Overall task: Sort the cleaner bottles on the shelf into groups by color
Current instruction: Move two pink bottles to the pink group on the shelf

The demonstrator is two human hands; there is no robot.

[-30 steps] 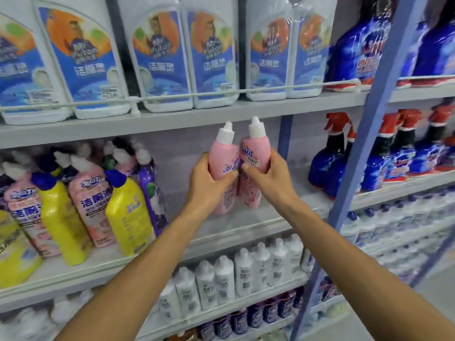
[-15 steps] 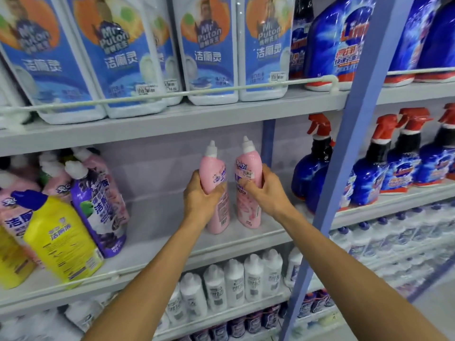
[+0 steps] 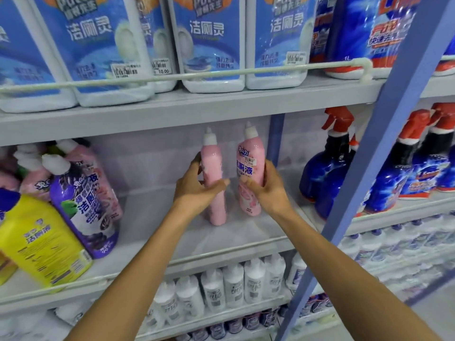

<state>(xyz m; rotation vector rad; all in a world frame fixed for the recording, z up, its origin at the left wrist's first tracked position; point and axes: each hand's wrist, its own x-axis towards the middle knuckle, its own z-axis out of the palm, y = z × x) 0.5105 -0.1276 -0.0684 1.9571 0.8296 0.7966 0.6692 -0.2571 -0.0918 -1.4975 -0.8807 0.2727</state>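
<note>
**Two pink bottles held side by side on the middle shelf**

The left hand (image 3: 194,190) grips the left pink bottle (image 3: 212,158) around its middle, with the thumb across the front and the fingers curled behind it. The right hand (image 3: 269,190) grips the right pink bottle (image 3: 251,153) in the same manner, with the thumb pressed on the front label. Both bottles are upright and have white caps. They stand near each other with a small gap between them. Their bottoms are down at the board of the shelf (image 3: 221,239), in its right part. I cannot tell if they rest on it with full weight. The right pink bottle shows blue characters and a small price sticker; the left one shows a plain side.

At the left end of the same shelf there is a mixed group. A yellow bottle (image 3: 41,242) with a blue cap leans in front, a purple bottle (image 3: 83,207) is just beside it, and more pink bottles (image 3: 103,173) are behind them. This group is well apart from the two held bottles.

On the shelf above, big white bottles (image 3: 211,45) with blue labels stand behind a white rail (image 3: 221,73). To the right, around a blue post (image 3: 384,143), are blue spray bottles (image 3: 325,173) with red triggers. On the shelf below stands a row of small white bottles (image 3: 234,284).
</note>
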